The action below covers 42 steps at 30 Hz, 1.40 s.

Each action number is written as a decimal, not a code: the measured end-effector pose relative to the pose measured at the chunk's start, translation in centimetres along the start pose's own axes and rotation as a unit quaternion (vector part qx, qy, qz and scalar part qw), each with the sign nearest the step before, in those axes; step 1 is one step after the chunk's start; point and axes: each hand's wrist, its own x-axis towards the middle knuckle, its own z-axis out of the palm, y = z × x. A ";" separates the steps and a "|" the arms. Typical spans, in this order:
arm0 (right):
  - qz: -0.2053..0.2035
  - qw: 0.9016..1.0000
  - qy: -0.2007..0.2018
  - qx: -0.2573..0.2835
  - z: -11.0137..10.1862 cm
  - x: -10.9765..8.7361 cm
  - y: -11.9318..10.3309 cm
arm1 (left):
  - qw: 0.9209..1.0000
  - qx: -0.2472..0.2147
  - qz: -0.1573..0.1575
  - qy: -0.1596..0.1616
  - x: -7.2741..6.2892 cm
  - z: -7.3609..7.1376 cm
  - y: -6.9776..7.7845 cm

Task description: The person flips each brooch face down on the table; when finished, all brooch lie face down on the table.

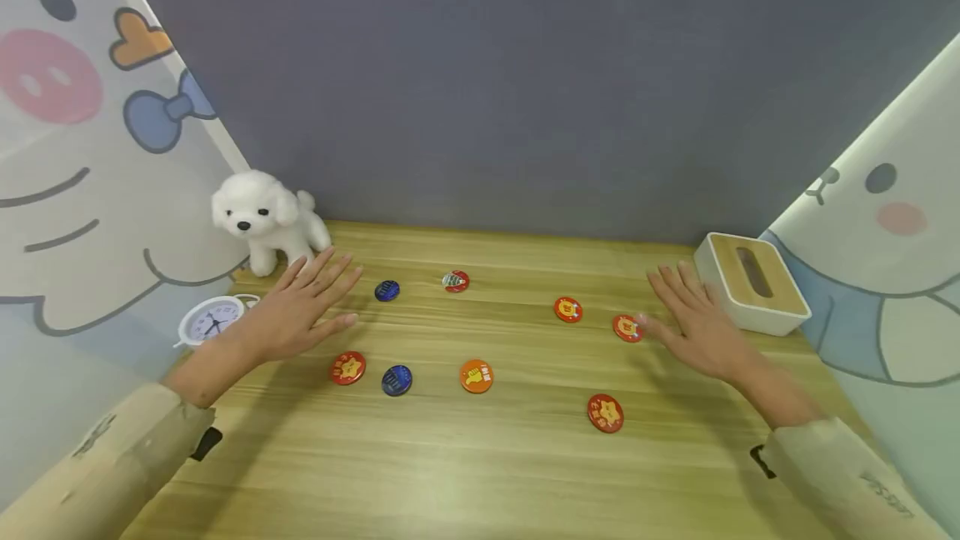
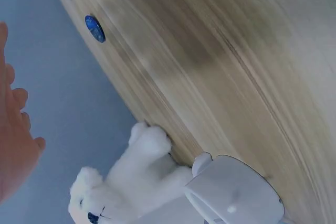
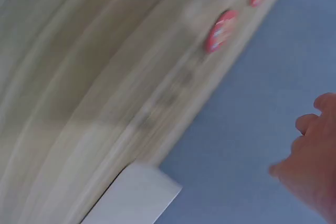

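Observation:
My left hand (image 1: 296, 312) is held over the left part of the wooden table, fingers straight and spread, with nothing in it. Beneath and beside it lie a red round badge (image 1: 348, 367) and two dark blue badges (image 1: 387, 290) (image 1: 397, 380). On the right, my right hand (image 1: 699, 327) hovers palm down with straight fingers, its thumb tip overlapping a red badge (image 1: 627, 327) in the head view. Another red badge (image 1: 567, 309) is left of that one. An orange badge (image 1: 476, 376), a red-and-white badge (image 1: 455, 281) and a red star badge (image 1: 605, 412) lie between the hands.
A white plush dog (image 1: 266, 219) stands at the back left, with a white alarm clock (image 1: 213, 321) in front of it. At the back right sits a white tissue box (image 1: 753, 283) with a wooden lid. A grey wall (image 1: 480, 90) rises behind the table (image 1: 465, 473).

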 end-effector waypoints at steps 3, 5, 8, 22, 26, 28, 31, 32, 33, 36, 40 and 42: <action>0.009 0.996 -0.023 0.081 -0.3 1.6 -1.5 | 1.000 -0.023 -0.012 0.000 0.3 -0.3 -0.3; 0.010 0.993 -0.034 0.113 -0.7 3.0 -3.0 | 0.999 -0.040 -0.021 0.005 0.9 -0.6 -0.6; 0.002 0.988 -0.056 0.142 -1.1 5.8 -5.7 | 0.997 -0.068 -0.029 0.014 2.2 -1.1 -1.2; -0.007 0.951 -0.163 0.264 2.1 16.0 -14.6 | 0.958 -0.260 -0.088 -0.087 6.5 -0.9 -1.8; -0.025 0.948 -0.182 0.258 3.6 17.6 -16.8 | 0.953 -0.273 -0.085 -0.097 7.0 -0.3 -1.8; -0.035 0.946 -0.195 0.255 4.6 18.4 -18.0 | 0.952 -0.275 -0.088 -0.101 7.2 0.0 -1.9; -0.043 0.944 -0.216 0.247 6.1 19.3 -19.7 | 0.952 -0.272 -0.092 -0.110 7.4 0.3 -2.0; -0.041 0.943 -0.221 0.245 6.5 19.6 -20.1 | 0.952 -0.271 -0.090 -0.113 7.6 0.4 -2.0; -0.041 0.942 -0.226 0.246 7.0 19.8 -20.5 | 0.951 -0.271 -0.089 -0.116 7.8 0.5 -1.9; -0.040 0.940 -0.235 0.244 8.2 20.0 -21.5 | 0.953 -0.263 -0.085 -0.121 8.5 0.9 -1.8; -0.039 0.940 -0.232 0.245 9.7 20.1 -22.2 | 0.958 -0.248 -0.082 -0.122 9.2 1.8 -1.5; -0.035 0.944 -0.224 0.242 10.3 20.1 -22.4 | 0.958 -0.248 -0.077 -0.126 9.4 2.1 -1.3</action>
